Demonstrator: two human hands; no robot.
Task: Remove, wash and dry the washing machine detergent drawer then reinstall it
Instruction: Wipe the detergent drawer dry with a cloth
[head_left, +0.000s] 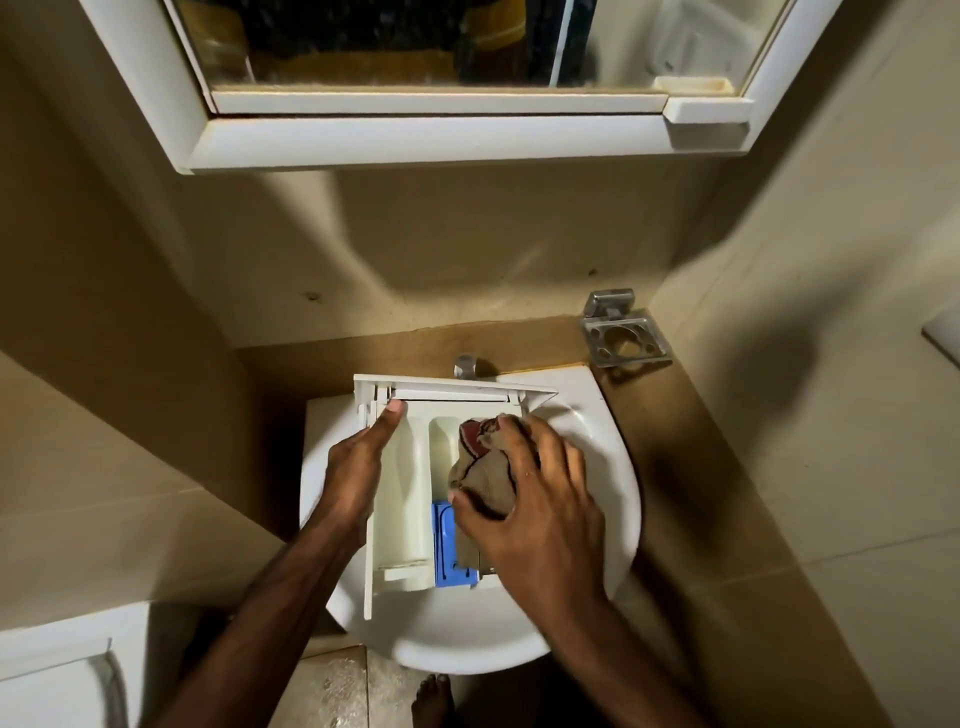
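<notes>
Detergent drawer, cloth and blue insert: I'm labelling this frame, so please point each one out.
detergent drawer (402, 480), head view, on the bare white floor of its left compartment.
cloth (485, 475), head view, on the beige fold below the right hand's fingers.
blue insert (444, 545), head view, on its visible left half.

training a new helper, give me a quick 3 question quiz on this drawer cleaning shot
1. True or false: the detergent drawer is held over the sink.
2. What does the right hand grip: A sponge, B cloth, C brush?
3. What colour is the drawer's insert?

Key
1. True; the left hand steadies its side wall.
2. B, pressed into the drawer's right compartment.
3. Blue.
</notes>
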